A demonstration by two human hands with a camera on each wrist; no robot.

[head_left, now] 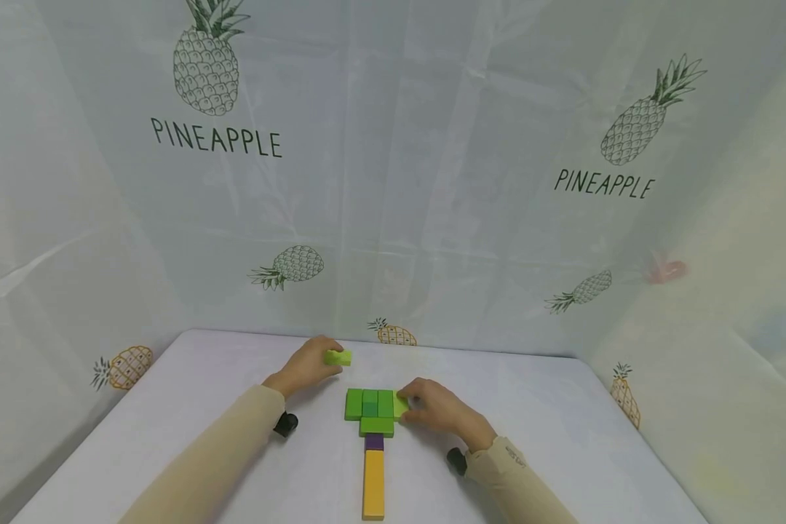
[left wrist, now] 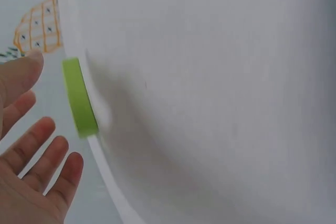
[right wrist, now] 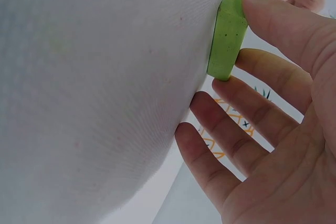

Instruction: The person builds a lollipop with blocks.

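A light green block (head_left: 344, 358) lies toward the back of the white table. My left hand (head_left: 310, 362) is around its left side; in the left wrist view the fingers are spread, apart from the block (left wrist: 80, 98). My right hand (head_left: 440, 409) pinches another light green block (head_left: 401, 407) between thumb and fingers, at the right end of a row of green blocks (head_left: 354, 405). In the right wrist view the thumb touches one end of this block (right wrist: 227, 40), fingertips the other. Below the row lies a wide green block (head_left: 376, 428), then a purple block (head_left: 375, 442) and a long yellow block (head_left: 374, 484).
The white table (head_left: 498, 393) ends at a hanging pale curtain (head_left: 406, 182) printed with pineapples, which also covers both sides. Black wrist cameras are strapped at the left wrist (head_left: 286, 424) and the right wrist (head_left: 457, 461).
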